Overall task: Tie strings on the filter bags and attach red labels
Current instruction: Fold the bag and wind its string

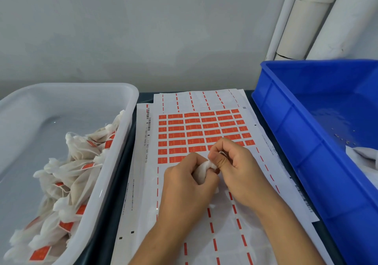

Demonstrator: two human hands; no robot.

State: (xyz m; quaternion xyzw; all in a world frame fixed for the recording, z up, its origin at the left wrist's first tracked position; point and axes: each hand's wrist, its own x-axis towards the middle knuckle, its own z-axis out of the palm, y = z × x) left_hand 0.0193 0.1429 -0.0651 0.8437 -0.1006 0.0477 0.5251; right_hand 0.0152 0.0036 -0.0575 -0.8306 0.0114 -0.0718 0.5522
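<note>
Two hands meet over a sheet of red labels (204, 129). The left hand (184, 185) grips a white filter bag (204, 168), its gathered neck pointing up and right. The right hand (235, 162) has its fingers (219, 160) pinching thin string (223, 152) at that neck.

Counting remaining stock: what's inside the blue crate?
The blue crate shows white fabric at its right edge and small specks on the floor; its near wall hides the rest.

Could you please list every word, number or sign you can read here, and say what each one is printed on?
White label sheet, left margin: rotated number string, roughly "0802-1600 14458-56", blurred, uncertain.
Same margins: barcodes and small print, unreadable.
Red rectangular labels: pale marks, too small to read.
White plastic tub, blue plastic crate: no text visible.
</note>
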